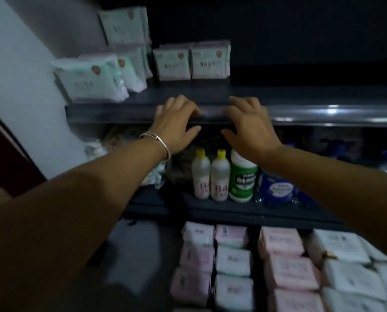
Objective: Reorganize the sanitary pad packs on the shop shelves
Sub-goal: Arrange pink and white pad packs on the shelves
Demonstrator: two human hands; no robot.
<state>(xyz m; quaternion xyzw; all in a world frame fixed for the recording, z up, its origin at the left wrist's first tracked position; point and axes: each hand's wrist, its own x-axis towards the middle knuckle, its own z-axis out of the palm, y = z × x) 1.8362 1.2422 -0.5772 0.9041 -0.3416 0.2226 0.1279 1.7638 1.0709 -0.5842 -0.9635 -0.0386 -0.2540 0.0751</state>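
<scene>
Pale green and white sanitary pad packs stand on the upper shelf (210, 95): a stack at the left (91, 79), more behind it (125, 25), and two upright packs side by side (173, 63) (210, 60). My left hand (176, 122), with a bangle on the wrist, and my right hand (248, 124) hover at the shelf's front edge, fingers loosely bent, holding nothing. Rows of pink and white packs (233, 260) lie on the bottom shelf.
The middle shelf holds two small yellow-capped bottles (210, 176), a green-labelled white bottle (243, 176) and a blue packet (278, 188). A white wall (19, 64) closes the left side. The right part of the upper shelf is dark.
</scene>
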